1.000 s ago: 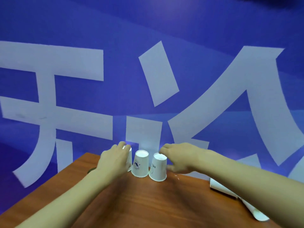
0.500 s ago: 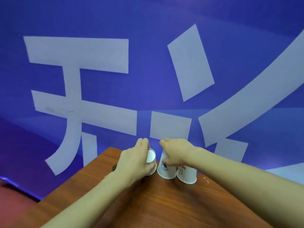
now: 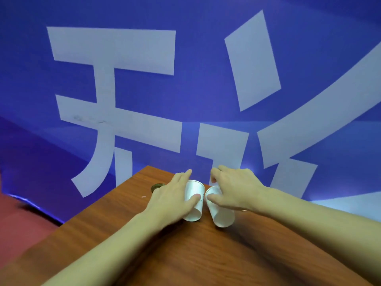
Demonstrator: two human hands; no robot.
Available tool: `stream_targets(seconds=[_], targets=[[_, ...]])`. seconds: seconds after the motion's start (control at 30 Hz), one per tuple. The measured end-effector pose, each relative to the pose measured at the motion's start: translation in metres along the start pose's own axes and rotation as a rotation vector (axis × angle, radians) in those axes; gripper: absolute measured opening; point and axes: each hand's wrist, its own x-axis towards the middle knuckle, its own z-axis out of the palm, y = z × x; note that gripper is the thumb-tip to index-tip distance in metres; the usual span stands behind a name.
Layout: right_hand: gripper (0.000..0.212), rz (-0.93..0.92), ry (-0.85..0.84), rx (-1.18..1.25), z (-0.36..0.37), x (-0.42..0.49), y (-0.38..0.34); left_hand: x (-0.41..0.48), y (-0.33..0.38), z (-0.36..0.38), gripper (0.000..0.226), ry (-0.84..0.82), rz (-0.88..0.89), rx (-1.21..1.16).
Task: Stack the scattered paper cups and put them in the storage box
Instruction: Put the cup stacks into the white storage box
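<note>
Left cup (image 3: 193,189) and right cup (image 3: 222,215) are gripped side by side, not yet nested.
Each is clasped by its own hand, left hand (image 3: 173,200) and right hand (image 3: 235,188), fingers curled round it, at the far end of the wooden table (image 3: 185,256). A third cup is possibly hidden behind them. No storage box is seen; stacking and boxing are left.

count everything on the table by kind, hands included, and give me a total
paper cups: 2 (left cup, right cup)
hands: 2 (left hand grips the left cup, right hand grips the right cup)
dark round disc: 1
total: 5
</note>
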Motion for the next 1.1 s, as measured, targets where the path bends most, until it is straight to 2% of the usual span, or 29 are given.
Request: stream_targets(seconds=[0.1, 0.17, 0.27, 0.4, 0.57, 0.7, 0.9, 1.1], targets=[[0.047, 0.045, -0.252, 0.108, 0.000, 0.005, 0.006, 0.007, 0.004, 0.003, 0.069, -0.088, -0.008, -0.048], [0.044, 0.071, -0.350, 0.177, 0.003, 0.006, 0.006, 0.008, 0.008, -0.001, 0.053, -0.067, -0.009, -0.037], [0.033, 0.060, -0.241, 0.211, -0.002, 0.003, 0.007, 0.010, 0.016, -0.016, 0.033, 0.025, 0.009, -0.008], [0.017, 0.064, -0.066, 0.191, -0.020, -0.011, 0.012, 0.002, 0.027, -0.038, 0.024, 0.122, 0.078, 0.047], [0.011, 0.019, -0.180, 0.130, -0.024, -0.054, 0.012, -0.035, 0.043, -0.044, 0.033, 0.089, 0.155, 0.144], [0.011, -0.009, -0.121, 0.086, -0.031, -0.080, 0.006, -0.058, 0.059, -0.043, 0.034, 0.010, 0.209, 0.330], [0.009, 0.011, 0.057, 0.067, -0.061, -0.123, 0.015, -0.072, 0.106, -0.062, 0.031, 0.166, 0.259, 0.288], [0.020, 0.164, 0.220, 0.092, -0.103, -0.199, 0.053, -0.084, 0.177, -0.078, 0.024, 0.253, 0.326, 0.093]])
